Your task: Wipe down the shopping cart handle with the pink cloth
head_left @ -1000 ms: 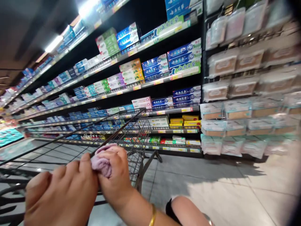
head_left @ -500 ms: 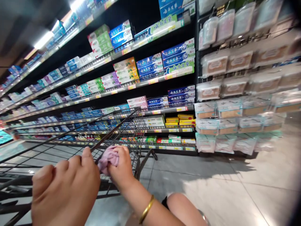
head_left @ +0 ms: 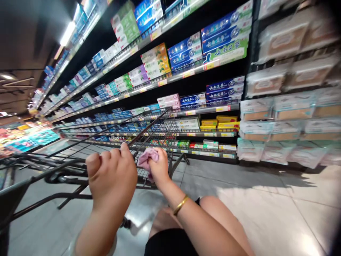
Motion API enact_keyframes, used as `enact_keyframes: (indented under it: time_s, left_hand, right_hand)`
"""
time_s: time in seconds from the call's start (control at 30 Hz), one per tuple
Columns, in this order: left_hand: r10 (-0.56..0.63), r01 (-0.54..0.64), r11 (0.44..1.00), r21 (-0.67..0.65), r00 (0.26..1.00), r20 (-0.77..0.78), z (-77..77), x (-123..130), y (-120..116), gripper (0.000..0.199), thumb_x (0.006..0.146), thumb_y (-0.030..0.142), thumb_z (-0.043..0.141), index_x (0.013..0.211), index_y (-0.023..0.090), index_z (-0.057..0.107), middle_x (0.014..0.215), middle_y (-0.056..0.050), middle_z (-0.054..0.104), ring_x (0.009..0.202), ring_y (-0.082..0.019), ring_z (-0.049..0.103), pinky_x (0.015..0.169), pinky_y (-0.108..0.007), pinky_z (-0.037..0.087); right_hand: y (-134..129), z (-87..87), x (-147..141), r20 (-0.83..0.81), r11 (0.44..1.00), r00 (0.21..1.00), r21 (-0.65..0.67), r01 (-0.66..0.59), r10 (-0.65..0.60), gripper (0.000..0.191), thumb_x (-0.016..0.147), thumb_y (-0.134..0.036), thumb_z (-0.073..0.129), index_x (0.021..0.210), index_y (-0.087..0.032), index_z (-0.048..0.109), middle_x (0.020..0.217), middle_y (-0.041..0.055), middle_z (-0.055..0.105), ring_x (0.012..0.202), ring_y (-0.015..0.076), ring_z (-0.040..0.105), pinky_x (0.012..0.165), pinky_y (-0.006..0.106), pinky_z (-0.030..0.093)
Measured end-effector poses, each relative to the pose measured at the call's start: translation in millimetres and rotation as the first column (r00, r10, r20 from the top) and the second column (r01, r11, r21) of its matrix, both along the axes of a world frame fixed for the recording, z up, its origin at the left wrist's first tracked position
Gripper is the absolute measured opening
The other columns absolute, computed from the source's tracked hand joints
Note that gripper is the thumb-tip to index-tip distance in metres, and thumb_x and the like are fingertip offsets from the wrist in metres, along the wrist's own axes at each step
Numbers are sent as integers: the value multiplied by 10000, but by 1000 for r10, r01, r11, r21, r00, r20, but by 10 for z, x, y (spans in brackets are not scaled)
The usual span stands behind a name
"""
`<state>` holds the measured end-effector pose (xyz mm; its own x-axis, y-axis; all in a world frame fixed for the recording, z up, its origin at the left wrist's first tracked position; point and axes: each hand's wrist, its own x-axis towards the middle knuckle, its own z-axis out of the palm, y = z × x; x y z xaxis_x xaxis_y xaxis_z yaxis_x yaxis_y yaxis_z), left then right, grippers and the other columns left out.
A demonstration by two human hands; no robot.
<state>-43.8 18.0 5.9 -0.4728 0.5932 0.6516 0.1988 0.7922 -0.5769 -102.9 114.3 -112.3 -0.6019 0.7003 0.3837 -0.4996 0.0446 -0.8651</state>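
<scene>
A wire shopping cart [head_left: 160, 124] stands in front of me. My left hand [head_left: 113, 174] is closed at its near edge, with the fingers curled over the rim and the thumb out to the left. A bunched pink cloth [head_left: 148, 158] is gripped in my right hand [head_left: 160, 165], which lies just right of my left hand against the cart's side. A gold bangle [head_left: 180, 205] circles my right wrist. The palm side of my left hand is hidden.
Shelves [head_left: 149, 87] of boxed toothpaste run along the far side. Packaged goods [head_left: 290, 106] hang on hooks at the right. My bent knees are below, over grey floor tiles [head_left: 266, 199]. Lit displays [head_left: 34, 138] stand at the far left.
The view has turned left and tilted, so shelves and hands appear farther right. More of my left arm, the cart's frame and my legs shows. Both hands keep their closed shape.
</scene>
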Motion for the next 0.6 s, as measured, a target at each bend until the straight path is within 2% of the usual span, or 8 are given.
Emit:
enact_keyframes:
  time_s: [0.13, 0.2, 0.3, 0.37, 0.43, 0.5, 0.57, 0.6]
  left_hand:
    - [5, -5, 1000, -24, 1000, -3, 11, 32, 26, 444, 1016, 197, 306, 1216, 70, 681, 777, -123, 573, 850, -337, 519, 927, -510, 337]
    - [6, -6, 1000, -26, 1000, -12, 16, 30, 31, 438, 1018, 202, 307, 1197, 72, 685, 772, -122, 571, 848, -339, 517, 927, -510, 338]
    - [12, -12, 1000, -12, 1000, -20, 11, 14, 29, 408, 1014, 209, 319, 1091, 89, 701, 754, -119, 567, 842, -334, 517, 937, -514, 340]
    - [16, -16, 1000, -7, 1000, -22, 4, 8, 24, 402, 1011, 202, 318, 1075, 90, 699, 753, -120, 568, 837, -329, 518, 939, -516, 344]
    - [17, -17, 1000, -11, 1000, -22, -3, 10, 20, 406, 1014, 200, 311, 1088, 90, 694, 762, -120, 570, 846, -326, 520, 943, -518, 346]
    - [21, -21, 1000, -13, 1000, -23, -8, 18, 21, 409, 1021, 204, 302, 1080, 100, 694, 766, -117, 563, 857, -325, 519, 953, -519, 346]
    - [29, -30, 999, -13, 999, -24, -10, 25, 26, 408, 1022, 209, 300, 1067, 108, 692, 766, -114, 556, 858, -325, 515, 958, -522, 348]
    - [33, -33, 999, -16, 999, -22, -10, 28, 31, 405, 1020, 211, 302, 1071, 108, 690, 767, -115, 555, 857, -328, 513, 956, -523, 351]
  right_hand:
    - [6, 141, 92, -309, 974, 945, 225, -33, 104, 329, 774, -187, 715, 1090, -272, 677, 1197, 37, 669, 1178, 212, 624, 1060, 369, 508]
    - [50, 62, 35, -285, 965, 952, 259, -36, 112, 319, 774, -172, 702, 1078, -265, 685, 1200, 43, 678, 1180, 215, 627, 1060, 375, 506]
    - [138, -117, -89, 26, 991, 998, 118, -54, 52, 286, 713, -109, 671, 975, -222, 691, 1063, 56, 692, 1038, 232, 653, 974, 396, 538]
    - [152, -117, -93, 106, 997, 994, 65, -47, 40, 284, 697, -110, 684, 959, -218, 687, 1016, 47, 683, 995, 230, 649, 948, 391, 544]
    - [120, -7, -22, -49, 991, 998, 124, -42, 49, 312, 712, -139, 709, 1008, -236, 685, 1047, 35, 679, 1032, 218, 644, 965, 366, 541]
    - [79, 107, 55, -240, 968, 965, 247, -41, 102, 341, 749, -188, 734, 1077, -257, 677, 1127, 33, 678, 1102, 205, 637, 1009, 349, 530]
    - [68, 123, 71, -285, 946, 951, 324, -21, 119, 338, 767, -186, 728, 1094, -259, 677, 1188, 45, 672, 1159, 206, 624, 1052, 354, 513]
    - [76, 90, 51, -240, 946, 966, 325, -12, 95, 333, 762, -156, 712, 1080, -249, 682, 1188, 58, 672, 1162, 213, 623, 1053, 364, 513]
